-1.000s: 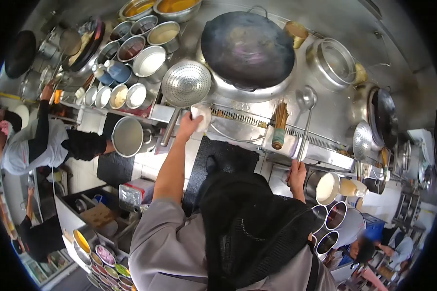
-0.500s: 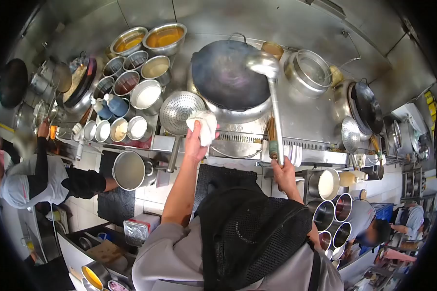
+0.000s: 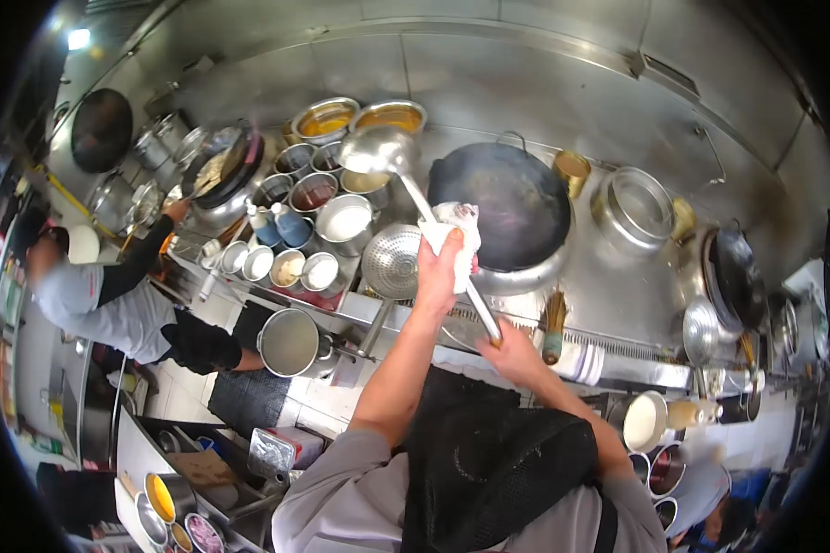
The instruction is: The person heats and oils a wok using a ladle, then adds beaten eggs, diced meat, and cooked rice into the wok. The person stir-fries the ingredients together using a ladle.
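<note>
My left hand (image 3: 441, 272) grips a white cloth (image 3: 461, 226), which is pressed against the handle of a steel ladle (image 3: 378, 152). My right hand (image 3: 510, 354) is wrapped round the lower end of that handle. The ladle's bowl is up over the seasoning pots, left of a dark, lightly smoking wok (image 3: 500, 207). Below the bowl and beside my left forearm, a perforated skimmer (image 3: 393, 262) lies with its handle toward me. A bamboo brush (image 3: 553, 327) stands at the stove's front edge, right of my right hand.
Bowls of orange liquid (image 3: 392, 117) sit behind the pots. Nested steel pots (image 3: 634, 205) and another wok (image 3: 736, 272) are on the right. A large pot (image 3: 288, 342) sticks out at the left front. A co-worker (image 3: 111, 295) stands at far left, another person (image 3: 696, 493) at lower right.
The ladle has swung from the right side across the wok to the left. My left hand has brought the cloth onto its handle, and my right hand has moved inward. The view has shifted.
</note>
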Available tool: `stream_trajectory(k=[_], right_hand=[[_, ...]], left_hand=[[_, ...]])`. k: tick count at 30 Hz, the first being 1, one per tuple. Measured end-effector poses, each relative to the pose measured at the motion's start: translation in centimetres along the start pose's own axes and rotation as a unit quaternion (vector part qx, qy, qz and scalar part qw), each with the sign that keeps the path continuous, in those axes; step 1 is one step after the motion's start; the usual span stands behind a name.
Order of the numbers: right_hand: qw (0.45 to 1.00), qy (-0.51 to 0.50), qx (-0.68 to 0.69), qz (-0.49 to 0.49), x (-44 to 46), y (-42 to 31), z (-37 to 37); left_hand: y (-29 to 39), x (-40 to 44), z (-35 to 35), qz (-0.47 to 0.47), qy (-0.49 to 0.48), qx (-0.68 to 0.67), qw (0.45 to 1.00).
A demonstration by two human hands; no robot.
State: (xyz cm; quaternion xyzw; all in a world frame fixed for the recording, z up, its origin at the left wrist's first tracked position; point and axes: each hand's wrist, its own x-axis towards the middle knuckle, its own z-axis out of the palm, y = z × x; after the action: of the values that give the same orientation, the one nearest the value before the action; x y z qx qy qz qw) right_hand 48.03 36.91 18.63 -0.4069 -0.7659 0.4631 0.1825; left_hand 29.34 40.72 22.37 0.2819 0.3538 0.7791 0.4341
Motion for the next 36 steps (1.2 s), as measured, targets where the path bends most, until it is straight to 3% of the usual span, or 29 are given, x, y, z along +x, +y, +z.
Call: stream_trajectory(k=[2,4,5,6,7,8,10,12,14,17,19,20,21,22,23,27,29,32,34,36], right_hand=[[0.996,-0.063,0.056,0.032,-2.5,1.4,-0.6],[0.964,-0.179,0.185,0.071,-4.5,2.6,-1.7],[0.963,-0.183,0.184,0.071,-4.3,2.6,-2.7],[0.946,-0.219,0.202,0.128,-4.1,2.2,-3.7],[0.922,-0.249,0.227,0.188,-4.1,2.2,-4.3],[0.94,-0.221,0.229,0.123,-3.4,1.9,-3.8],[0.945,-0.175,0.265,0.073,-1.1,-0.3,-4.3],[0.947,-0.13,0.286,0.071,0.7,-2.5,-5.5],[0.941,-0.122,0.315,0.011,0.9,-1.4,-5.6],[0.957,-0.082,0.276,0.032,-1.2,0.3,-7.4],[0.979,0.009,0.202,-0.001,-2.3,5.3,-6.9],[0.984,0.064,0.163,-0.039,-2.9,9.1,-6.2],[0.984,0.076,0.157,-0.03,-4.3,11.3,-6.3],[0.985,0.143,0.101,0.008,-6.0,13.0,-6.3],[0.977,0.205,0.047,0.044,-7.6,14.3,-6.1],[0.962,0.243,0.021,0.122,-12.8,18.0,-5.4],[0.933,0.292,0.011,0.208,-13.8,19.4,-5.1],[0.914,0.352,0.032,0.2,-13.7,22.6,-4.2],[0.914,0.33,0.044,0.232,-13.2,24.3,-4.2],[0.899,0.332,0.031,0.284,-12.5,26.0,-4.0]], left_hand=[[1.7,1.2,-0.8,-0.002,-0.074,-0.068,0.995],[2.0,1.8,-1.1,-0.018,-0.075,-0.106,0.991],[1.9,1.4,-0.3,-0.034,-0.073,-0.143,0.987],[1.5,1.0,0.4,-0.057,-0.073,-0.177,0.98],[0.6,0.9,0.8,-0.04,-0.058,-0.115,0.991],[-0.4,0.0,1.2,-0.056,-0.059,-0.114,0.99],[-1.8,-1.8,3.1,-0.032,-0.068,0.05,0.996],[-2.9,-4.6,4.9,-0.016,-0.086,0.12,0.989],[-3.1,-5.0,4.9,0.034,-0.086,0.21,0.973],[-3.4,-5.6,2.6,0.043,-0.08,0.275,0.957],[-4.1,-5.3,-1.4,-0.064,-0.014,0.284,0.956],[-4.5,-5.4,-3.0,-0.076,0.01,0.228,0.971],[-4.6,-6.0,-3.9,-0.153,0.067,0.115,0.979],[-4.8,-6.9,-5.5,-0.165,0.085,0.059,0.981],[-4.9,-8.3,-6.6,-0.173,0.095,0.075,0.978],[-6.2,-12.8,-11.6,-0.197,0.13,0.071,0.969],[-6.9,-13.8,-13.2,-0.196,0.157,0.06,0.966],[-8.0,-13.3,-14.9,-0.206,0.204,0.032,0.957],[-8.4,-12.4,-15.7,-0.188,0.214,0.035,0.958],[-8.3,-11.4,-15.9,-0.206,0.158,-0.027,0.965]])
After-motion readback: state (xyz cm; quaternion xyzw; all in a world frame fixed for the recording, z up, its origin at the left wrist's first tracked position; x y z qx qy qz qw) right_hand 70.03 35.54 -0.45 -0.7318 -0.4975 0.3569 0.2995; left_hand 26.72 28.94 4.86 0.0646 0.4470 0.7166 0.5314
